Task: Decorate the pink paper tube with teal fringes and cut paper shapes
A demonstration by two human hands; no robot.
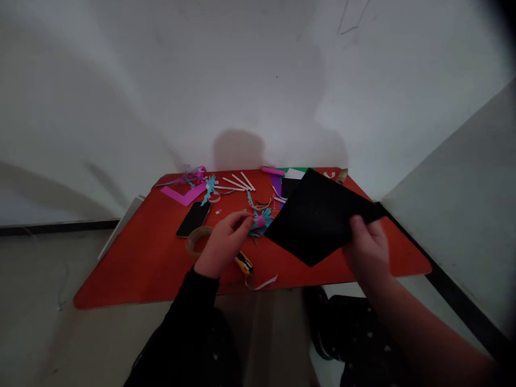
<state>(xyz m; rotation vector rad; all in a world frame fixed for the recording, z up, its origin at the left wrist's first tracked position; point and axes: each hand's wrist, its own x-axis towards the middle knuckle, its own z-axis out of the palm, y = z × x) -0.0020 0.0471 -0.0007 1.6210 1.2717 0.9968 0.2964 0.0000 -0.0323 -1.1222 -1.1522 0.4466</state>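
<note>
Left hand (pixel 226 239): fringed paper (pixel 262 220) at its tips (pinch or mere touch, can't tell) | Right hand (pixel 367 242): pinches black sheet (pixel 316 217); light grip should prevent creasing

The left arm is covered to the wrist by a plain black sleeve (pixel 173 328), the right forearm (pixel 423 320) is left bare, the legs are clothed in black trousers (pixel 360 328) dotted with small pale marks, and a dark shoe (pixel 313 309) is worn.
</note>
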